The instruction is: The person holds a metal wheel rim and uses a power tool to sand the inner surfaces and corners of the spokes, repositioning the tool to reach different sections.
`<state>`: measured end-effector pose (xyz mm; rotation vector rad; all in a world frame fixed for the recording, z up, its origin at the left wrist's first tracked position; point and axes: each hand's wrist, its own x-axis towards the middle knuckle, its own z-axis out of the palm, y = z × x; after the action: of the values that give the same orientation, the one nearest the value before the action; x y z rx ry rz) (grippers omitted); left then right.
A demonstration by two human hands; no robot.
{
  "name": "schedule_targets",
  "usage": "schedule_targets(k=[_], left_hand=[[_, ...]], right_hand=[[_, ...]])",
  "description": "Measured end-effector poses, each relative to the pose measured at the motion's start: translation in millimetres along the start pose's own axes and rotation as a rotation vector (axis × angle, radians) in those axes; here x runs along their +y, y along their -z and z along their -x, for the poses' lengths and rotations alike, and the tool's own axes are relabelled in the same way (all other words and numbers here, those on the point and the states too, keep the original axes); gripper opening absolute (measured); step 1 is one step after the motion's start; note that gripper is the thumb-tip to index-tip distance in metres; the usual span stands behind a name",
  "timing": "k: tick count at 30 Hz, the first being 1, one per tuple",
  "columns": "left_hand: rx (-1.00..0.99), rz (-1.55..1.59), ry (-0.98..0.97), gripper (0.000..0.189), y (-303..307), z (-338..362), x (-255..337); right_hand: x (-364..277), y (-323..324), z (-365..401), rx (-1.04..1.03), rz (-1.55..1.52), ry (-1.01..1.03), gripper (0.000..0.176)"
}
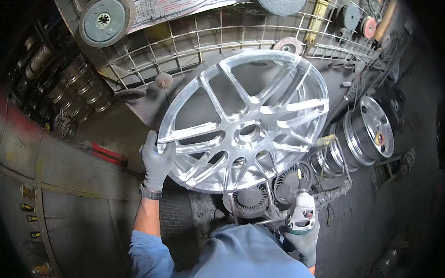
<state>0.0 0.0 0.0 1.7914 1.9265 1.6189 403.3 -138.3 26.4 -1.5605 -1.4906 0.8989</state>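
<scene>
A large bare-metal alloy wheel point(217, 122) with paired spokes stands tilted in front of me, its face toward me. My left hand point(157, 161), in a grey glove, is closed around the wheel's left edge, thumb over the front. Low on the right, my right hand point(304, 243), also gloved, grips a die grinder point(302, 212) with a pale body and a dark green band. The grinder's narrow neck points up, and a small yellowish tip shows at its end. That tip is below the wheel's lower right edge, apparently apart from it. My right fingers are partly hidden.
Behind the wheel is a wire grid point(190, 49) with abrasive discs point(104, 20) around it. Polished wheels point(374, 129) lie at the right. Two dark round parts point(249, 199) sit below the wheel. Several stacked rims point(86, 85) stand at far left.
</scene>
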Motion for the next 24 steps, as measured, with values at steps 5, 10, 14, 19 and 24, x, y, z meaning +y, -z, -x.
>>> schedule_targets(k=[5,10,14,19,24], left_hand=[[0.035,-0.026,-0.075,0.021,8,1,0],[-0.021,-0.026,-0.190,0.017,10,-26,27],[-0.100,-0.029,-0.331,0.017,9,-61,48],[-0.193,-0.100,-0.380,0.035,2,-87,66],[-0.204,-0.010,-0.267,0.027,3,-85,70]], right_hand=[[-6,-12,31,0.105,-0.079,-0.073,0.067],[2,-11,43,0.151,-0.062,-0.099,0.069],[-8,-9,50,0.162,-0.035,-0.164,0.068],[5,-7,53,0.188,-0.006,-0.161,0.067],[7,-10,45,0.179,-0.049,-0.181,0.066]])
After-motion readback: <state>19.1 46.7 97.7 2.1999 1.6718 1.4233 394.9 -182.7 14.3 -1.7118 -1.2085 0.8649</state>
